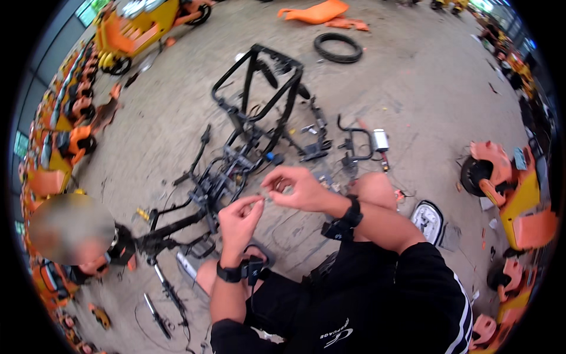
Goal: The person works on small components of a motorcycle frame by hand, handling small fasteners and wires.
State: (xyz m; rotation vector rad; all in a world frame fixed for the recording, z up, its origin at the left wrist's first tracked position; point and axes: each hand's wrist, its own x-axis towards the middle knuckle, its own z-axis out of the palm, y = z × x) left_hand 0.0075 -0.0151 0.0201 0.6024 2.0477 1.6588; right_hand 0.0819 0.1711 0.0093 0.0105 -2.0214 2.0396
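My left hand [239, 223] is raised in front of me, its thumb and fingertips pressed together. Close to it on the right, my right hand [299, 190] is also closed in a pinch, with the fingers curled. The fingertips of both hands nearly meet. Whatever lies between them, if anything, is too small to make out. Beyond and below the hands a black scooter frame [289, 101] lies on the floor, stripped, with tubes, brackets and cables showing. A small blue part [274, 158] sits on it near my right hand.
A tyre [338, 48] and an orange body panel [315, 12] lie at the back. Nearby are a bent black tube bracket [358, 144], a silver box [380, 140] and fork legs [157, 314]. Orange-yellow scooters [138, 32] line the left; more orange-yellow bodywork [522, 206] stands right.
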